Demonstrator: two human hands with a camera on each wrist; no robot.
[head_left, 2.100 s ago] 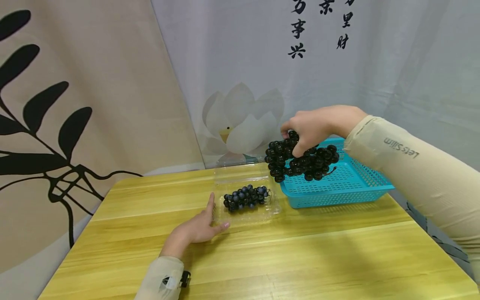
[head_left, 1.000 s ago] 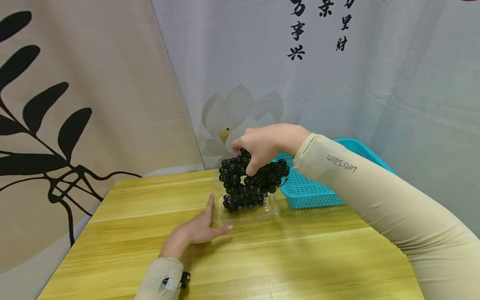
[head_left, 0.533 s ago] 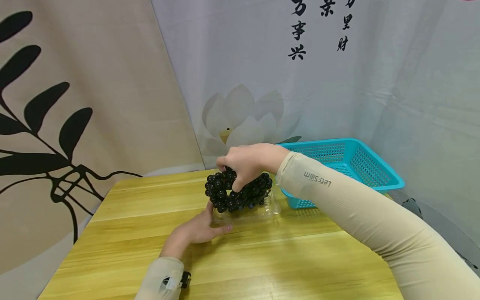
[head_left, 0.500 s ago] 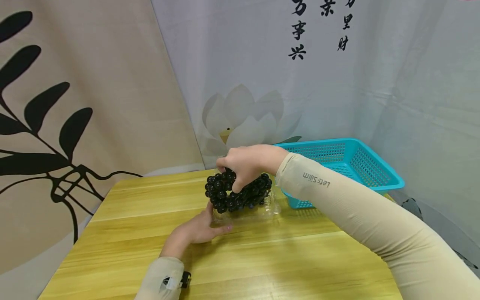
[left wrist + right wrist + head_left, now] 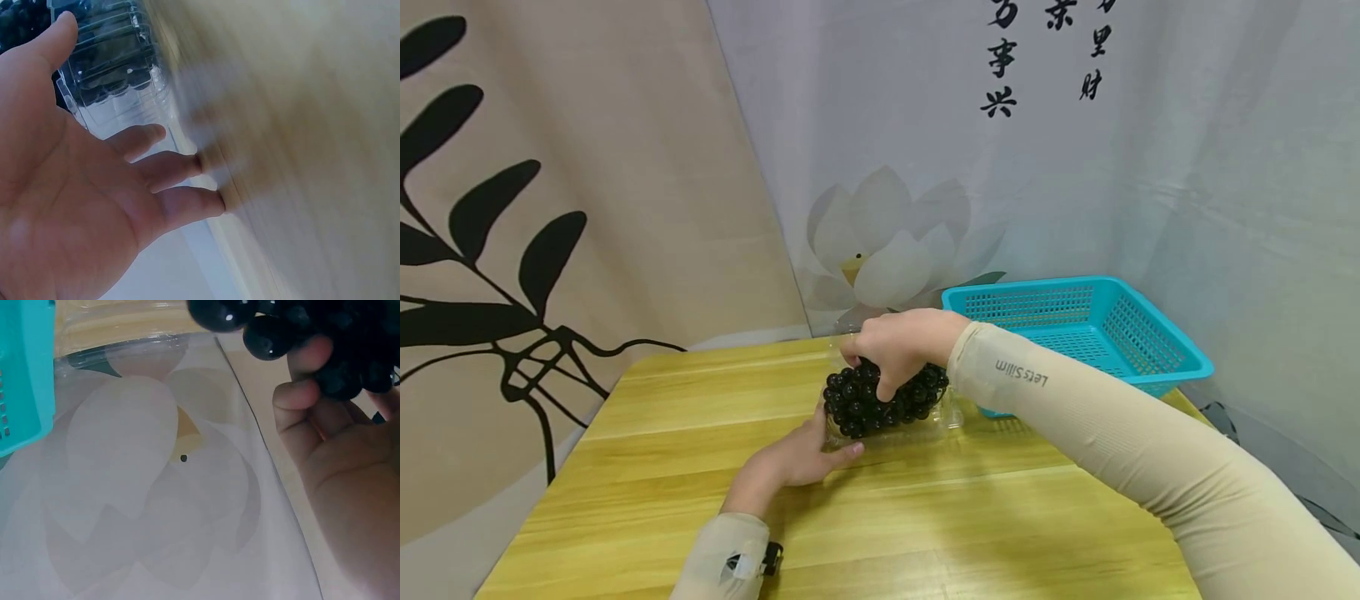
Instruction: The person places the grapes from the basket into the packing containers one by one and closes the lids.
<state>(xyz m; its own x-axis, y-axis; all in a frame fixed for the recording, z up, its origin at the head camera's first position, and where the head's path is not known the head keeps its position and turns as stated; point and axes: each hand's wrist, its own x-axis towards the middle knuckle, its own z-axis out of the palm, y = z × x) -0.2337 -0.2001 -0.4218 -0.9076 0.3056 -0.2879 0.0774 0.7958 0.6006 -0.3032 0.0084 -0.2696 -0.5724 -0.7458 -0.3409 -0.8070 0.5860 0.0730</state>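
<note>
Right hand (image 5: 895, 343) has come down since a second ago: the grape bunch (image 5: 883, 398), which it was carrying across from the teal basket (image 5: 1078, 333), now sits low in the clear plastic clamshell (image 5: 951, 417), on top of the smaller bunch that was already there. Fingers are still curled round the top of the bunch; the right wrist view shows fingertips (image 5: 306, 372) wrapped over dark grapes (image 5: 275, 331). So the bunch looks as good as placed, but not let go.

Left hand (image 5: 797, 457) has not moved: it lies flat on the table (image 5: 970, 517), fingers straight and slightly spread, thumb up along the clamshell's left wall and forefinger along its front edge, bracing it. Left wrist view is motion-blurred but shows the open palm (image 5: 69, 206) against the ribbed clear wall (image 5: 119, 75).

Clamshell sits toward the far edge of the table, about mid-width. Its open lid lies behind, between the tray and the backdrop cloth (image 5: 1150, 167), hard to make out. Basket is just right of the clamshell near the far right corner, apparently overhanging that edge; gap between them is narrow.

Open room: the whole near half of the table and the far left corner are bare wood. Straight up is free for the right hand; leftward is blocked by the left thumb, rightward by the basket rim.
</note>
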